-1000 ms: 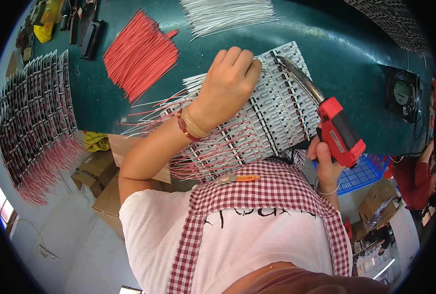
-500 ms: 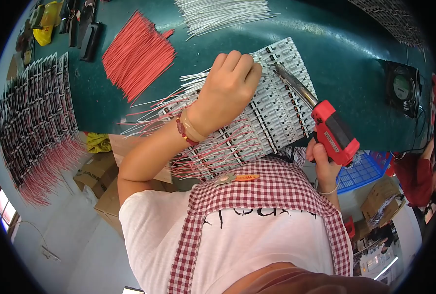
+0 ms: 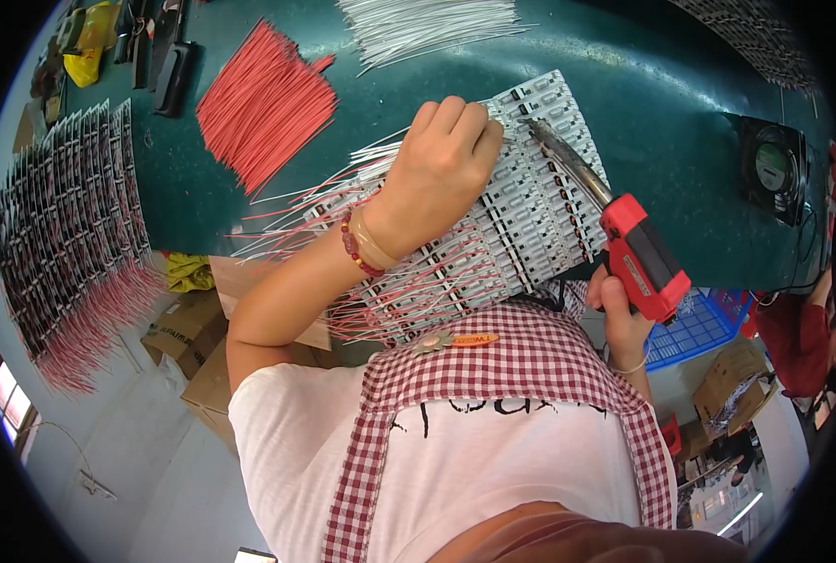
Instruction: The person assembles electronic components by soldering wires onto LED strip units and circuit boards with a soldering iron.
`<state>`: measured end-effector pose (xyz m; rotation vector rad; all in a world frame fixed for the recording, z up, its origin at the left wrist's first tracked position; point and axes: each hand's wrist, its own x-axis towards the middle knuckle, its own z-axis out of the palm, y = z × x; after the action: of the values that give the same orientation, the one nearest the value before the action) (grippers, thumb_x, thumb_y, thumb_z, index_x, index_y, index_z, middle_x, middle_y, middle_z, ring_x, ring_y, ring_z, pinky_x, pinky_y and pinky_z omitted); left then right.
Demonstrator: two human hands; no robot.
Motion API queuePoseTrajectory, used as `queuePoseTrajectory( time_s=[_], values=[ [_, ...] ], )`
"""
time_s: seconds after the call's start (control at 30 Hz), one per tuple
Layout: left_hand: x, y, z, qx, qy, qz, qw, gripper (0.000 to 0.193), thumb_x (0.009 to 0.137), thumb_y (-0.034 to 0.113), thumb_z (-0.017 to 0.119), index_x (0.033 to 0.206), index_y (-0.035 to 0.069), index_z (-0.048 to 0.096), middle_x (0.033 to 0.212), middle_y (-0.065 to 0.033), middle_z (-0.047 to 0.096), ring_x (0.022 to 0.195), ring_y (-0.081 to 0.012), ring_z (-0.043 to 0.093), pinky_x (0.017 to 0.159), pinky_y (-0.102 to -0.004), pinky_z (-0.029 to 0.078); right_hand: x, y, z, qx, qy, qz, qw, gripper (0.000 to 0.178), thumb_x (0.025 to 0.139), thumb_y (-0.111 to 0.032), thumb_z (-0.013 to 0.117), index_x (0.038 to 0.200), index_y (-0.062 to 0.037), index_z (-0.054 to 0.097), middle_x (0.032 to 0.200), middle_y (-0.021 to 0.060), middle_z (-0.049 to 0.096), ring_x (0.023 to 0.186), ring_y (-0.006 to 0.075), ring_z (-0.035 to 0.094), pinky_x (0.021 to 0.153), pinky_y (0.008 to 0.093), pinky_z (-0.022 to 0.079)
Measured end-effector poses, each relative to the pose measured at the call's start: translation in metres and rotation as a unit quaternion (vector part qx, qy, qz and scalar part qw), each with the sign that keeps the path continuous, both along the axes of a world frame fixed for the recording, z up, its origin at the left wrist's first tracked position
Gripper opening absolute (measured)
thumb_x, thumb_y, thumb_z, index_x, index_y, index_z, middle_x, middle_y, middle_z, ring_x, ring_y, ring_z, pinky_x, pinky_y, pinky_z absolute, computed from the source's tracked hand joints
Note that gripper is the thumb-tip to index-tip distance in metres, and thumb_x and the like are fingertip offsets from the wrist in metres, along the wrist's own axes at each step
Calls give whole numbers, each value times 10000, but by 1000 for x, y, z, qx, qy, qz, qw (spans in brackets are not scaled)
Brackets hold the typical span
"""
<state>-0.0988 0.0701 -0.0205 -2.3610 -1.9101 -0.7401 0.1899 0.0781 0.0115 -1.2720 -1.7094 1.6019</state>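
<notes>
My left hand (image 3: 441, 169) is a closed fist over the upper part of a panel of small white circuit boards (image 3: 554, 225). White wires (image 3: 377, 158) stick out from under this fist on its left side; the fingertips are mostly hidden. In my right hand (image 3: 617, 308) I grip a red and black soldering gun (image 3: 645, 258) by its handle. Its long metal barrel slants up and left, with the tip over the panel just right of my left fingers. Red and white wires (image 3: 418, 277) trail leftward from the panel's lower rows.
Piles of red wires (image 3: 266, 108) and white wires (image 3: 432, 28) lie on the green table (image 3: 662, 122). Wired panels (image 3: 70, 225) are at the left. A black device with a round dial (image 3: 774, 167) sits at right; a blue basket (image 3: 695, 328) stands below the table edge.
The soldering gun and my right hand have shifted very slightly. My left hand stays almost in place over the panel.
</notes>
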Motion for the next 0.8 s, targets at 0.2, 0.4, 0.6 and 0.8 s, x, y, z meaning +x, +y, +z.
queuePoseTrajectory(
  time_s=[0.2,0.4,0.6,0.8],
  values=[
    [0,0,0,-2,12,4,1000,169,710,70,590,855,-11,625,811,-79,491,768,-222,491,688,-329,405,-1,3,6,-20,19,5,1000,458,968,-248,595,1306,44,491,683,60,548,568,108,473,533,247,389],
    [1,-2,5,26,9,3,1000,195,715,72,594,884,-17,628,814,-82,495,779,-223,502,692,-328,409,6,-1,3,-4,23,16,1000,459,968,-242,598,1316,35,486,685,59,550,570,107,473,534,247,387],
    [10,-6,4,-8,-12,-16,1000,217,720,71,593,908,-30,631,823,-87,500,789,-226,508,706,-333,427,16,-8,-2,-18,7,11,1000,424,967,-241,601,1277,30,501,687,57,553,579,108,487,536,251,385],
    [11,-6,4,-11,-21,-15,1000,217,720,72,592,907,-33,631,821,-90,496,794,-229,510,711,-335,431,32,-9,-9,-81,-10,44,996,195,924,-96,660,1090,4,633,953,36,631,853,134,586,754,295,484]
  ],
)
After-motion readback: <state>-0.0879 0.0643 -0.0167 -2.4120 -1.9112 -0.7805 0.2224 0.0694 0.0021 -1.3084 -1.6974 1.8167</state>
